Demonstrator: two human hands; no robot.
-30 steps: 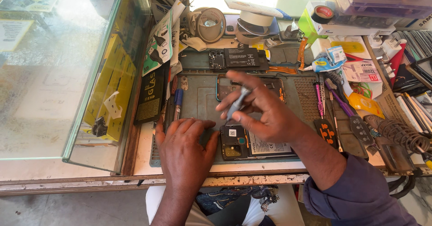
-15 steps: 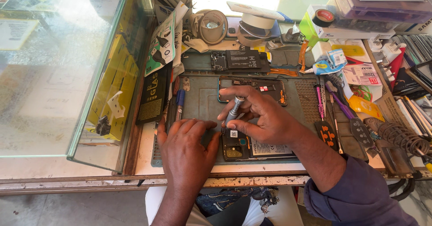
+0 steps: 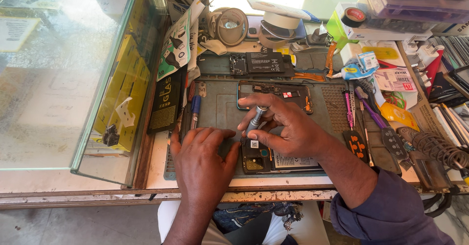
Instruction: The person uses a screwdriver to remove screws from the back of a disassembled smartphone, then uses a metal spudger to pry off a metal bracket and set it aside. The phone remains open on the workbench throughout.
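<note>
An opened phone lies back-up on a grey-green work mat, its black frame, camera block and battery showing. My right hand is shut on a small grey screwdriver, held upright with its tip at the phone's upper left corner. My left hand lies flat on the mat, fingers closed, beside the phone's left edge. A second phone body with exposed parts lies just beyond my right hand.
A glass display case stands at the left. A blue pen lies on the mat. Screwdrivers and tweezers sit at the right, a soldering-iron stand further right. Tape rolls, boxes and a circuit board crowd the back.
My right hand has brought the screwdriver down and toward me, from above the far phone body to the near phone's corner. My left hand has stayed flat on the mat.
</note>
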